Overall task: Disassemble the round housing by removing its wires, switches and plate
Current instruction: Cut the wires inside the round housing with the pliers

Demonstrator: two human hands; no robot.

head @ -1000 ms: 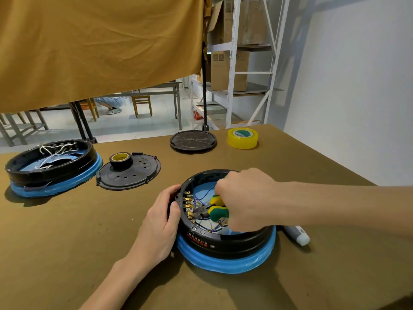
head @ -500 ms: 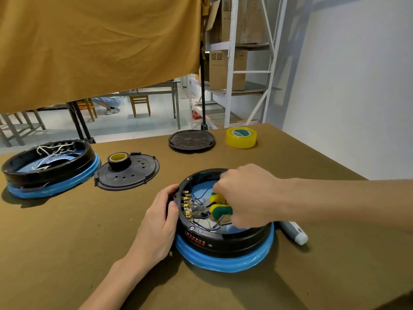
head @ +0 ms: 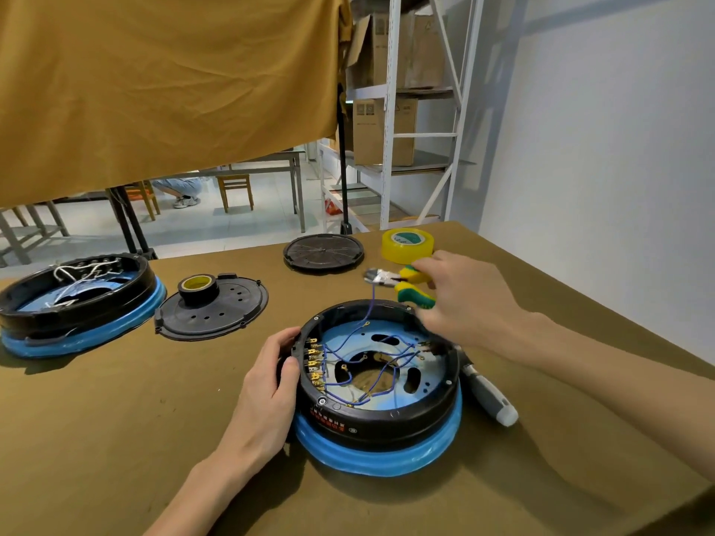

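Our right hand (head: 464, 299) has come up out of the round housing (head: 377, 384) since a moment ago, and the pliers (head: 402, 284) have come up with it, trailing one blue wire (head: 369, 307) from their tip. With the hand lifted clear, we now see the whole inside of the housing.

The housing sits on the olive table (head: 116, 439) right in front of us, a black ring on a blue base. Inside lies a pale blue plate (head: 340, 342) with dark cut-outs. Loose blue wires (head: 387, 371) cross over it, and a row of brass-coloured terminals (head: 314, 361) lines the left inner wall. The lifted wire runs from the pliers' tip down to the plate's far part.

Far left on the table stands a second housing (head: 77, 303), same black ring and blue base, with white wires inside. Beside it lies a black perforated cover (head: 216, 311) with a roll of black tape (head: 198, 290) standing on it. Farther back rest a black disc (head: 323, 257) and a yellow tape roll (head: 407, 246). A grey and white screwdriver (head: 489, 396) lies against the housing's right side, partly hidden by our right forearm.

Our left hand (head: 271, 384) grips the housing's left rim, fingers curled on the outer wall and thumb up near the top edge. Our right hand hovers over the far rim, its upper fingers wrapped round the yellow-green handles of the pliers; the lower fingers are blurred and we cannot tell how they lie.
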